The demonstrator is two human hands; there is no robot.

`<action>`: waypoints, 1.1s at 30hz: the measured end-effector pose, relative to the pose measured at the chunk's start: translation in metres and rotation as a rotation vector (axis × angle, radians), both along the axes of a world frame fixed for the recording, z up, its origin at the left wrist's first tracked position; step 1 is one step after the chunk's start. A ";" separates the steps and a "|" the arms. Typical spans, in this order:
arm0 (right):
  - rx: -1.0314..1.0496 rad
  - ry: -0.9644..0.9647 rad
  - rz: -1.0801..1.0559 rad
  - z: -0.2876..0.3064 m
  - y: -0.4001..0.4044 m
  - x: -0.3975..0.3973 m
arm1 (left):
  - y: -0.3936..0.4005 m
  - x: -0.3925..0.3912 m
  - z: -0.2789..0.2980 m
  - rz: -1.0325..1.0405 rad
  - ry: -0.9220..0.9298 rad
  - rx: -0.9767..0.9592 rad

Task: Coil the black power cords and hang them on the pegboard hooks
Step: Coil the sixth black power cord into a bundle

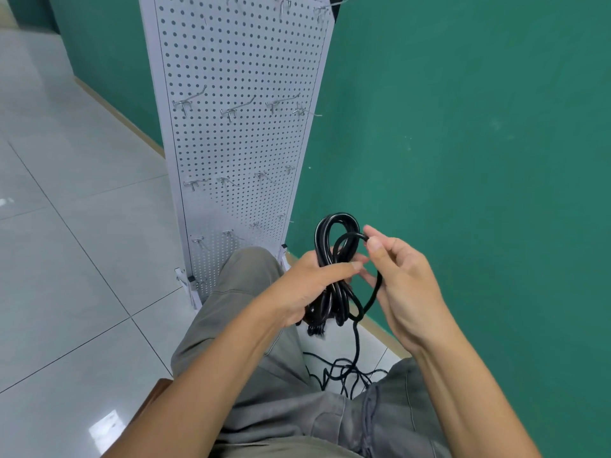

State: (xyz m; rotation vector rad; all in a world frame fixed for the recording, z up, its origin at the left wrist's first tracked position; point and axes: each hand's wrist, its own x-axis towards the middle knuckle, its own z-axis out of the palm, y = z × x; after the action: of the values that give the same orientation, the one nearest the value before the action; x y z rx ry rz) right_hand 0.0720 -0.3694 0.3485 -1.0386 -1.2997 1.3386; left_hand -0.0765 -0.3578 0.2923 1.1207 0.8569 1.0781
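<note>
Pegboard (238, 133) against green wall (463, 127), tiled floor (66, 226); both hands' fingers (373, 241) pinching black cord (334, 259)

The top of the pegboard (238, 94) is running out past the picture's upper edge, so its highest hooks (284, 4) are showing only in part. The left hand (310, 285) is covering the middle of the coiled cord (334, 256) — the plug end is too dark to make out. The loose cord (344, 375) on the floor is slipping behind a knee.
</note>
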 end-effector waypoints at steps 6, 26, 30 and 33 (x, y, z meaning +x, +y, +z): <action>0.004 -0.033 -0.079 0.008 0.006 -0.017 | -0.006 0.003 0.007 -0.082 -0.086 -0.034; 0.070 -0.292 0.121 0.016 0.022 -0.015 | -0.008 0.000 0.006 -0.119 0.021 0.063; 0.011 -0.240 0.090 0.006 0.029 -0.013 | -0.008 0.003 0.006 -0.037 -0.053 -0.001; -0.064 -0.179 0.103 -0.003 0.023 -0.016 | -0.007 0.003 0.008 0.035 -0.063 -0.001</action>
State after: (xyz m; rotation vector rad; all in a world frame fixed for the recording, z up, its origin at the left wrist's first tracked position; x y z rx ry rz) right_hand 0.0556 -0.3465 0.3453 -1.1710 -1.4676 1.3976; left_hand -0.0730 -0.3647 0.3006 1.0691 0.8296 1.1361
